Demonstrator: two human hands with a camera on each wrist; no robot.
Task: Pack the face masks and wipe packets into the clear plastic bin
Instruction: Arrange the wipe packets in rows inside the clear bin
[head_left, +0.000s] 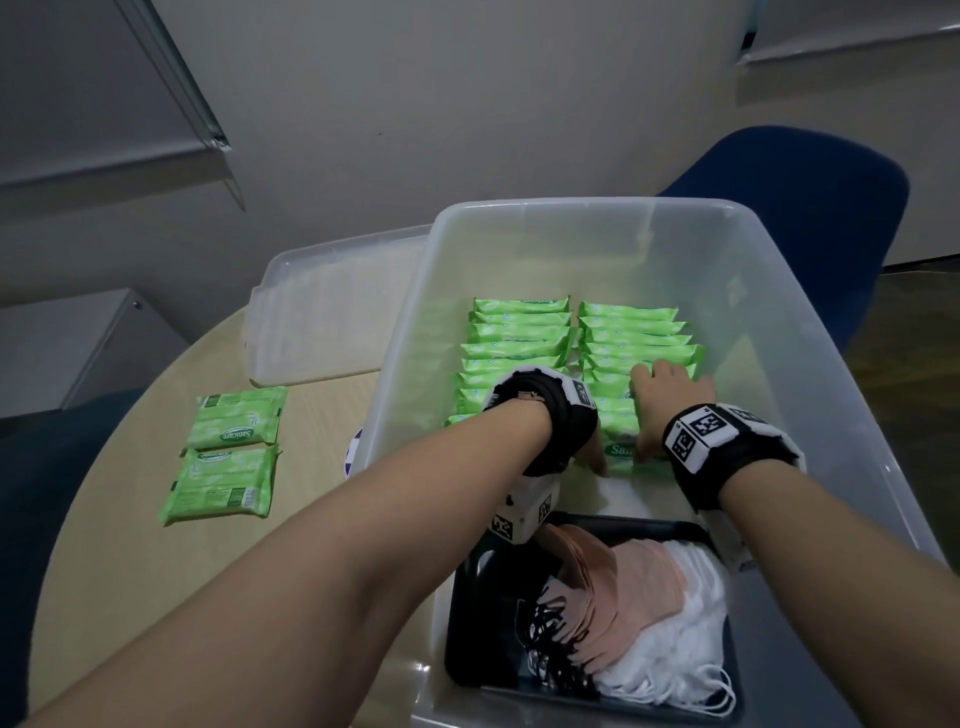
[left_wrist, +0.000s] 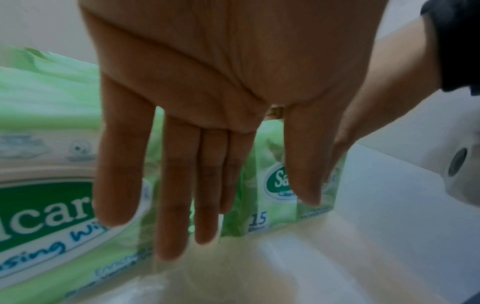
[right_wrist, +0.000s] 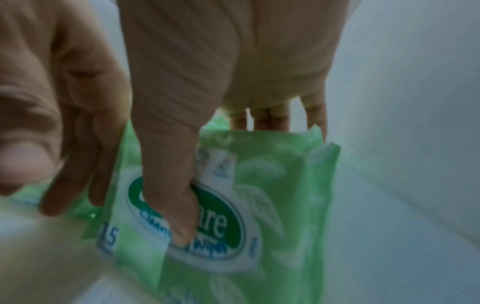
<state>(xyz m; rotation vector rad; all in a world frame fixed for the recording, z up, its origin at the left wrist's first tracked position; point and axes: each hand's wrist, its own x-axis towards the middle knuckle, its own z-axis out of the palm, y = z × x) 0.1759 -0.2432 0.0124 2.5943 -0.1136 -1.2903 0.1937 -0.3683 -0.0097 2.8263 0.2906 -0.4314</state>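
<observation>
Right hand (right_wrist: 207, 82) grip around wipe packet (right_wrist: 272, 205); left hand (left_wrist: 207, 92) flat.

Left hand (head_left: 589, 457) behind wristband (head_left: 550, 415)
</observation>
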